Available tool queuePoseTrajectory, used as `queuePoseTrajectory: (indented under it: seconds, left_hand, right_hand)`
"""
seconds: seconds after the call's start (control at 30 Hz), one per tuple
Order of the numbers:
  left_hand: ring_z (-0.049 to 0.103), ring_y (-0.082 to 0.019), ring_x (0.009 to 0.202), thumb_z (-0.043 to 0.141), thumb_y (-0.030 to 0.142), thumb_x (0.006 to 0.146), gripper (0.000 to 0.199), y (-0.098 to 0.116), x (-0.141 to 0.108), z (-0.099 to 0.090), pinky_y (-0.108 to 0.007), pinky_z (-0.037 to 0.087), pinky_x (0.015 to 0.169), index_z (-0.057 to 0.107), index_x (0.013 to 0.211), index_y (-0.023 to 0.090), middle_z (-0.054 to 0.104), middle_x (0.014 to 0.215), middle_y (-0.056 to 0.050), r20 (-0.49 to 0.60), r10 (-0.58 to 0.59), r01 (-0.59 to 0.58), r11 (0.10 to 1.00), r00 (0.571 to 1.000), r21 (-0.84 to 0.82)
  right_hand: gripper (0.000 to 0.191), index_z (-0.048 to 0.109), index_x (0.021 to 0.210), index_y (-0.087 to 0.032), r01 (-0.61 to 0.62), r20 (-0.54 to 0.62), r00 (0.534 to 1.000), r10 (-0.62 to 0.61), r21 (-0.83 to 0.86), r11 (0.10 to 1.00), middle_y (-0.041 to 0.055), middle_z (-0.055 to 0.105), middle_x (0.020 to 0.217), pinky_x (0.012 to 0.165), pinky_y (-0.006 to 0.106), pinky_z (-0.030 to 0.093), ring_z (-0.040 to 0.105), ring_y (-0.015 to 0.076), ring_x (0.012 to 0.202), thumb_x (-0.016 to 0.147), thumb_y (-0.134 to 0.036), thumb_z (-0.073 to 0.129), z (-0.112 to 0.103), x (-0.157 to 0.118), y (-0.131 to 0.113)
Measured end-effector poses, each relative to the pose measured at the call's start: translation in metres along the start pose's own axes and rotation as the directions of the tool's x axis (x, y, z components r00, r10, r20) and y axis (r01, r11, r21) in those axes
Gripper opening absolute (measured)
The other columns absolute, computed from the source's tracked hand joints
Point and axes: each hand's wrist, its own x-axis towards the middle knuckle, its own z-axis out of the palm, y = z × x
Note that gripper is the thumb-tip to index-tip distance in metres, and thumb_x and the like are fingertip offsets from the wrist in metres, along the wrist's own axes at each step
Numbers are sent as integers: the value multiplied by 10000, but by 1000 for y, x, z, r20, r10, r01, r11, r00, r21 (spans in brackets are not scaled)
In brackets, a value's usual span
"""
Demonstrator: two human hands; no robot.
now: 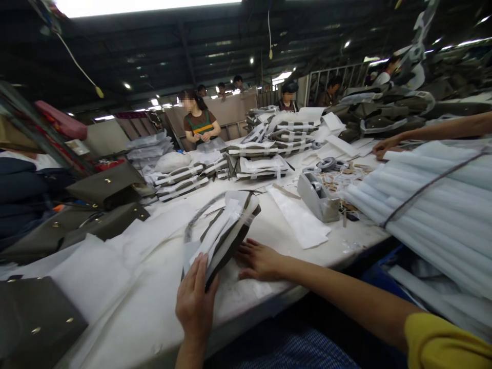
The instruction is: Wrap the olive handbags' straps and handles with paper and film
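A dark olive handbag [243,228] stands tilted at the middle of the white table [149,302]. White foam sheet and clear tape cover parts of it, and a wrapped handle [189,230] loops out on its left. My left hand [197,294] grips the bag's near end, fingers on the white foam and thumb towards the dark side. Beside the bag's lower right edge lies my right hand [264,260], its fingers stretched out and low over the table. The fingertips come close to the bag; whether they touch it I cannot tell.
A grey tape dispenser [317,197] stands right of the bag, near a white foam sheet [300,218]. Strapped foam sheets [426,189] are stacked at right. Wrapped bags [265,148] pile up behind; unwrapped bags [103,225] lie left. Another person's hand [388,146] reaches in from the right.
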Motion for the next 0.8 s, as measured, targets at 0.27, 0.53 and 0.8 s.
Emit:
queuePoseTrajectory:
  seconds: [0.27, 0.53, 0.8]
  left_hand:
    - [562, -257, 1253, 600, 218, 936, 620, 33, 28, -10, -407, 465, 1022, 346, 1499, 274, 574, 1388, -81, 5, 166, -166, 986, 986, 21]
    - [570, -233, 1248, 483, 132, 981, 388, 71, -13, 5, -398, 462, 1021, 561, 1345, 242, 605, 1351, -59, 55, 311, -311, 950, 949, -12]
    - [556, -202, 1263, 418, 142, 1014, 353, 88, -24, 2, -369, 424, 1043, 622, 1278, 258, 613, 1342, -32, -44, 310, -311, 949, 950, -38]
  right_hand:
    - [318, 678, 1152, -153, 59, -209, 977, -49, 41, 997, 133, 693, 1158, 967, 401, 506, 634, 258, 1098, 983, -312, 462, 0, -5, -27]
    - [236, 671, 1136, -235, 221, -379, 913, -153, 143, 965, 72, 721, 1088, 900, 326, 545, 667, 195, 1021, 960, -228, 515, -61, -69, -51]
    - [283, 692, 1115, -152, -444, -2, 896, 445, 50, 894, 109, 719, 1111, 916, 305, 498, 670, 241, 1034, 905, -331, 632, -60, 73, 25]
